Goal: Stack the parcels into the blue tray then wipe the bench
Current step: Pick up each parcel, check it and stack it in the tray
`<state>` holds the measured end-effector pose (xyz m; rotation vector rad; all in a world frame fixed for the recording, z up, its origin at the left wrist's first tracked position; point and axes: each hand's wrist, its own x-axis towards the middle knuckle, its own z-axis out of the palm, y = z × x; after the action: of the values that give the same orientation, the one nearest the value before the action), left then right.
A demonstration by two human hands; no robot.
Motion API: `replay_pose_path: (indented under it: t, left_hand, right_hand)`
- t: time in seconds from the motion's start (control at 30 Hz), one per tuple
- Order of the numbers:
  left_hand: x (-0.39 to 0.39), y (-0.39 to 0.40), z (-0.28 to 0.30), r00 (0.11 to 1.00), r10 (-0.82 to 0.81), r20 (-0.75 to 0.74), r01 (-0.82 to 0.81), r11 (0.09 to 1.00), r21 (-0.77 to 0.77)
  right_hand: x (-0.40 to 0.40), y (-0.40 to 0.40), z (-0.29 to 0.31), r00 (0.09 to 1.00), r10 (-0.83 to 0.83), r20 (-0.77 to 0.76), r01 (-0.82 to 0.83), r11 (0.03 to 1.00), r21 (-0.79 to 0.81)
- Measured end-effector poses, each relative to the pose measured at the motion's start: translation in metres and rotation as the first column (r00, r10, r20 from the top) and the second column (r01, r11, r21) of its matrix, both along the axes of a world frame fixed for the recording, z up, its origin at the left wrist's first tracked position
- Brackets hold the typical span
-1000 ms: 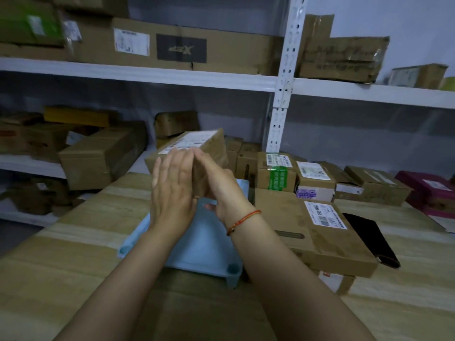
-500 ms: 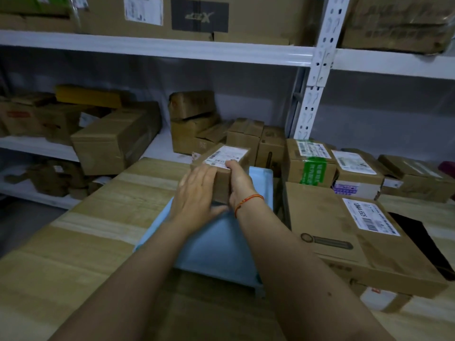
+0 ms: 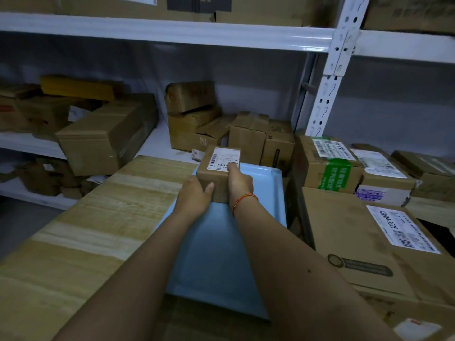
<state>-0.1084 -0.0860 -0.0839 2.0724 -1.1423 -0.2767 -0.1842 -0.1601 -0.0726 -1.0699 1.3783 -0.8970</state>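
On smooth blue tray, both hands' grip, left, right, clasping boxy cardboard parcel

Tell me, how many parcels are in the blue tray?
1: a small brown cardboard parcel at the far left corner of the blue plastic tray, held by both hands.

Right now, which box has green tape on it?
The box with green tape stands right of the blue tray, behind the big flat box. Only it has a bright green band; the others look plain brown.
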Motion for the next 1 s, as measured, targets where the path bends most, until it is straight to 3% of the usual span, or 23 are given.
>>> replay_pose_path:
  t: [0.2,0.43,0.73,0.8,0.93,1.0]
  left_hand:
    - [0.005,-0.013,0.001,0.998,0.018,-0.055,-0.02,0.999,-0.039]
    - [0.009,-0.026,0.008,0.996,0.056,-0.071,-0.061,0.995,-0.079]
    - [0.012,-0.026,-0.013,0.997,0.069,-0.043,-0.068,0.997,0.046]
    - [0.012,-0.022,-0.015,0.996,0.089,0.011,-0.089,0.994,0.055]
    - [0.013,-0.005,-0.014,0.913,0.242,0.329,-0.302,0.942,0.145]
    - [0.015,0.002,-0.013,0.906,0.255,0.337,-0.349,0.901,0.259]
  right_hand:
    - [-0.006,0.005,0.004,0.983,0.069,-0.172,-0.075,0.997,-0.025]
    - [-0.001,-0.001,0.003,0.997,0.008,-0.075,-0.018,0.991,-0.133]
    - [-0.001,0.008,-0.014,0.993,0.045,-0.112,-0.061,0.987,-0.146]
    - [-0.004,0.008,-0.015,0.994,0.03,-0.1,-0.042,0.992,-0.122]
    - [-0.014,0.014,-0.015,0.988,0.005,-0.154,-0.017,0.997,-0.076]
    - [-0.018,0.017,-0.016,0.979,-0.006,-0.205,-0.007,0.998,-0.063]
